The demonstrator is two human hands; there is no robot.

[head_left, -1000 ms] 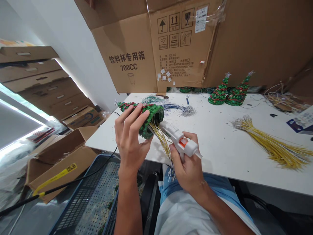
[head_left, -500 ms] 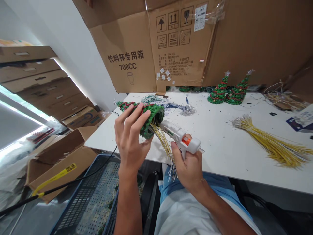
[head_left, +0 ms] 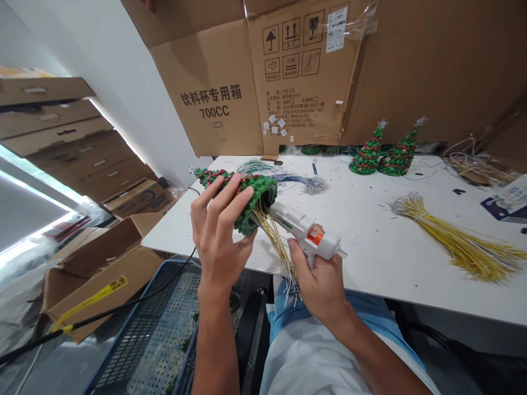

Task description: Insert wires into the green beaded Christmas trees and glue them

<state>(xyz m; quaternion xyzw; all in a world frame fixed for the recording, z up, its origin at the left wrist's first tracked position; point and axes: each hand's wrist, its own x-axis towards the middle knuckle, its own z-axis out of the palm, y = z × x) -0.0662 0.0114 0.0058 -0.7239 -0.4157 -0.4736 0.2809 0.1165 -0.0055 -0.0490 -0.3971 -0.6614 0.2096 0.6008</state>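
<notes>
My left hand (head_left: 220,227) is closed around a small green Christmas tree (head_left: 263,189) with red garland, tipped on its side so its hollow base faces right. Yellow and white wires (head_left: 276,244) hang out of that base toward my lap. In my right hand (head_left: 321,280) is a white glue gun (head_left: 294,219) with an orange part near its rear. Its nozzle end points into the tree's opening; the very tip is hidden there. Behind the tree, green wires (head_left: 255,166) and a bundle of blue wires (head_left: 298,180) lie on the white table (head_left: 362,241).
Two upright Christmas trees (head_left: 366,153) stand at the back. A bundle of yellow wires (head_left: 457,233) lies on the right, near a small box (head_left: 508,200). Tall cardboard (head_left: 230,60) walls the rear. Below left are a blue crate (head_left: 123,340) and an opened carton (head_left: 94,274).
The tree and my left hand have shifted very slightly left. My right hand and the glue gun have tilted a little, their rear end moving slightly right.
</notes>
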